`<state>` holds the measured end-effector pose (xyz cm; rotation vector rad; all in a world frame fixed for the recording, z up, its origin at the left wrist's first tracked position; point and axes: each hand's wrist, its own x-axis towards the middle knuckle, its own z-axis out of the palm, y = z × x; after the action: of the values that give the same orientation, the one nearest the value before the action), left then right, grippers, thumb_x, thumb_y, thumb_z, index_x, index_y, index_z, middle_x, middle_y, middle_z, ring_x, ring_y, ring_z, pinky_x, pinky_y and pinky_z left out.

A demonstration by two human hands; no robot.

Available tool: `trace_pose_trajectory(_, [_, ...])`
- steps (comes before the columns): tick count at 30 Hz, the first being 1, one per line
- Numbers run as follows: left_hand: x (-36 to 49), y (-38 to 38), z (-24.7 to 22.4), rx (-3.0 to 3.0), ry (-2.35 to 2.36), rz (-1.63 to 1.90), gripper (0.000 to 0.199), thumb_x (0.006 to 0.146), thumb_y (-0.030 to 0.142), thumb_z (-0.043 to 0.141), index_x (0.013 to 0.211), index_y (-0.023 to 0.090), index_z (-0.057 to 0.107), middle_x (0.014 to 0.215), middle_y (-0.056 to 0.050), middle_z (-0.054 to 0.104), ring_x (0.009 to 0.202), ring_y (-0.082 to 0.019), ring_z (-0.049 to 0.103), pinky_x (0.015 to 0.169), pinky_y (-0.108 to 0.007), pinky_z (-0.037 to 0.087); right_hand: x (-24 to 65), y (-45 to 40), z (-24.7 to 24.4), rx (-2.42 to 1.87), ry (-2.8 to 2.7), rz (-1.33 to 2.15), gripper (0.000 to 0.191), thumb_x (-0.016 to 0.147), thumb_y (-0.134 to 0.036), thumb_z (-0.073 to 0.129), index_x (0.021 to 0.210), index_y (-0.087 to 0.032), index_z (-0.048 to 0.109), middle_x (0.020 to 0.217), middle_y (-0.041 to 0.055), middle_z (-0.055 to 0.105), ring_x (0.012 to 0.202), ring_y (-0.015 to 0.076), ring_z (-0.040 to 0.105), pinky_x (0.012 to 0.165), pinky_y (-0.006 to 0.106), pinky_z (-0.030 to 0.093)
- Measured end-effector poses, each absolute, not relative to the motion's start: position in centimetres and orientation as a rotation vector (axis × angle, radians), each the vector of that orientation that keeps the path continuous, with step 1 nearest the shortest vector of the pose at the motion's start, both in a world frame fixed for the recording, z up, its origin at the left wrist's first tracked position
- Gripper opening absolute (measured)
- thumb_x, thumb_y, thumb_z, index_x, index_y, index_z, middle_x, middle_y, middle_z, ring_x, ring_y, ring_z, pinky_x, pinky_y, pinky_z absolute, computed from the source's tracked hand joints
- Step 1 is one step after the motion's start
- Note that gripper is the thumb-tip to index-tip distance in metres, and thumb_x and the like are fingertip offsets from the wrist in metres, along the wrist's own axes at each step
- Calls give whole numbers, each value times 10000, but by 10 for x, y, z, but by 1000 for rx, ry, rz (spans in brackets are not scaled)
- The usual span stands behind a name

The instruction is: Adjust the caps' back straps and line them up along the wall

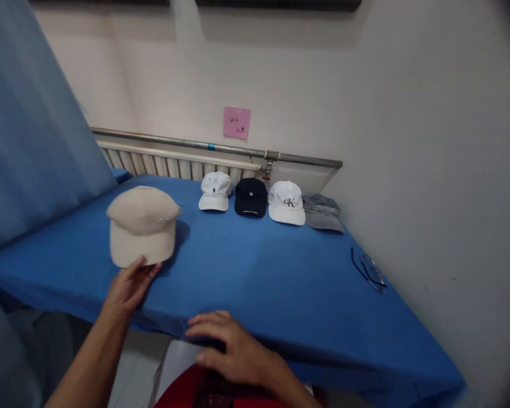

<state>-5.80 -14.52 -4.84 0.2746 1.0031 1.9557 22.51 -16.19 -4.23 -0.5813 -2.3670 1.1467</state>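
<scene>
A beige baseball cap is held by its brim in my left hand, thumb on top and fingers underneath. The cap is tilted up over the left part of the blue-covered table, its front facing me. Near the table's front edge, my right hand hovers with fingers apart and nothing in it. At the back stand a white cap, a black cap, a white cap with "CK" letters and a grey cap, side by side.
A pair of glasses lies near the table's right edge, by the wall. Behind the table run a metal pipe and a radiator. A blue curtain hangs at the left. A pink note is on the wall.
</scene>
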Motion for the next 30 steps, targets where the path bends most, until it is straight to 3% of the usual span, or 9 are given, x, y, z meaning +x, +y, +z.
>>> trace_pose_trajectory(2, [-42,-147,-56,348,1024,1901,59,702,63,680,694,118,659,754,-45,726,734,-196,687,678,-346,612,228,-153,-42,-825,-1971,1243,262,852,-343,596,1092,-272,675,1193,41,664,1133,193,581,1011,372,397])
trace_pose_trajectory(4, [-27,-148,-64,458,1085,1844,124,645,157,771,727,112,689,801,-66,735,790,-234,691,777,-421,595,238,-139,-45,-987,-1577,1339,259,812,-390,625,1012,-243,697,1048,67,701,988,218,631,898,379,466])
trace_pose_trajectory(8, [-12,-149,-72,860,1404,1627,363,687,393,770,931,125,741,978,-119,738,1095,-317,620,1077,-504,372,261,-120,-50,-904,-809,1619,346,698,-464,739,928,-209,700,1006,91,707,856,222,653,660,323,509])
trace_pose_trajectory(11, [-14,-149,-77,1436,1424,1566,329,787,369,673,1071,211,724,1243,-79,651,1295,-282,471,1155,-450,256,273,-118,-50,-797,-504,1727,385,638,-454,790,927,-220,692,960,67,721,838,209,660,632,309,520])
trace_pose_trajectory(14, [-20,-149,-85,2221,1368,1419,373,907,282,484,1255,292,617,1378,-45,551,1350,-239,404,1141,-433,286,280,-117,-50,-705,-382,1766,348,660,-460,772,912,-239,679,902,34,729,813,201,668,646,320,534])
trace_pose_trajectory(16, [-22,-150,-89,2424,1361,1370,439,929,210,416,1335,324,537,1417,-32,511,1370,-218,373,1139,-411,289,282,-116,-50,-685,-363,1761,328,666,-437,773,909,-240,672,874,26,730,793,194,671,642,311,534])
trace_pose_trajectory(21, [-25,-156,-89,2346,1324,1350,425,937,238,424,1328,362,539,1413,-2,517,1378,-214,358,1155,-401,254,282,-112,-54,-697,-351,1708,323,691,-393,761,959,-240,665,881,22,733,751,166,672,626,277,525])
trace_pose_trajectory(25, [-25,-164,-81,1914,1299,1389,297,912,352,495,1133,346,695,1350,-4,580,1391,-246,339,1158,-439,244,287,-110,-58,-694,-345,1636,354,642,-279,789,970,-257,657,869,1,731,743,162,677,679,294,532])
trace_pose_trajectory(30, [-24,-173,-69,1244,1217,1488,227,748,443,689,855,265,780,1212,-55,674,1374,-312,357,1165,-476,211,294,-113,-53,-729,-518,1507,527,598,-189,769,1103,-277,645,1076,26,708,914,184,666,729,288,514])
